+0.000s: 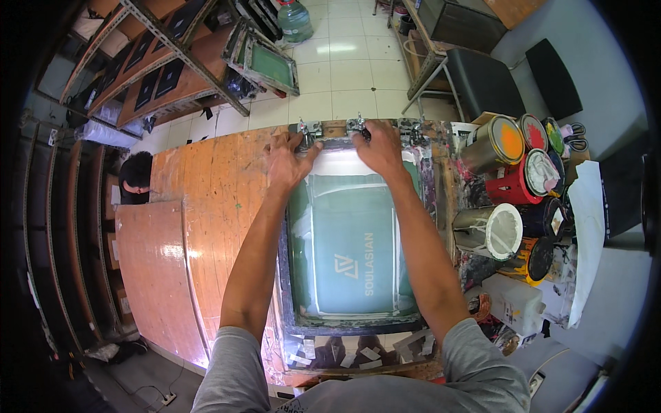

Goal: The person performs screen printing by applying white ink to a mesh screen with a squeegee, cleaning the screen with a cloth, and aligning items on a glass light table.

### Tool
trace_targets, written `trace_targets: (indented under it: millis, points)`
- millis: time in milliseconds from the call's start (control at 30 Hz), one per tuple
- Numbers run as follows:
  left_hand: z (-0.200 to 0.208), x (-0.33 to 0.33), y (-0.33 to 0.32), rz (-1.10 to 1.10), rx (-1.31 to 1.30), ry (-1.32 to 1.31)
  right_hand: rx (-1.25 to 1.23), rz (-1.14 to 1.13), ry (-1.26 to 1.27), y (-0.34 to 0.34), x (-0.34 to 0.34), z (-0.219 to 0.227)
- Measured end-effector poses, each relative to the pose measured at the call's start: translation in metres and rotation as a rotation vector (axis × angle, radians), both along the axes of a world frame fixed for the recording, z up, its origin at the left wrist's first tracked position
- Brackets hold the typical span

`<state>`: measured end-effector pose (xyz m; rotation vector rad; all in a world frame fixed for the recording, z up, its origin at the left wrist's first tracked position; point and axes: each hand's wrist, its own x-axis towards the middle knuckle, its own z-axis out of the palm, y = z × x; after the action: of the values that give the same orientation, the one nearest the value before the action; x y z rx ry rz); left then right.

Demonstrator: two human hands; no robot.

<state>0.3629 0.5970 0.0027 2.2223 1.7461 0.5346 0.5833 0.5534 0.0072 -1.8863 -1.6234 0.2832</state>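
Note:
A screen-printing frame [346,234] with green mesh and a pale stencil design lies on the wooden table, its dark wooden border splashed with ink. Metal hinge clamps stand along its far edge. My left hand [290,161] curls round the left hinge clamp [308,131], thumb on the near side. At the middle hinge clamp [357,125], my right hand [381,147] has its thumb and fingers bent about the screw. Part of both grips is hidden by my fingers. A third hinge clamp [412,131] sits right of my right hand, untouched.
Opened ink cans, including a white-rimmed can [504,231] and an orange-topped can [506,138], crowd the right side. A wooden board [155,265] lies on the left. Beyond are shelves [172,89], a black chair [485,82] and leaning frames [265,65]. A person's head [135,175] shows at left.

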Motion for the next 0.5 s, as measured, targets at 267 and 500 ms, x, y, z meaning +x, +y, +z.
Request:
trace_targets:
  millis: [267, 500]
  points:
    - [0.004, -0.007, 0.004, -0.133, 0.004, -0.054, 0.385, -0.168, -0.044, -0.031, -0.01, -0.011]
    - [-0.001, -0.008, 0.006, -0.134, -0.005, -0.116, 0.174, -0.607, 0.096, -0.088, 0.065, -0.02]
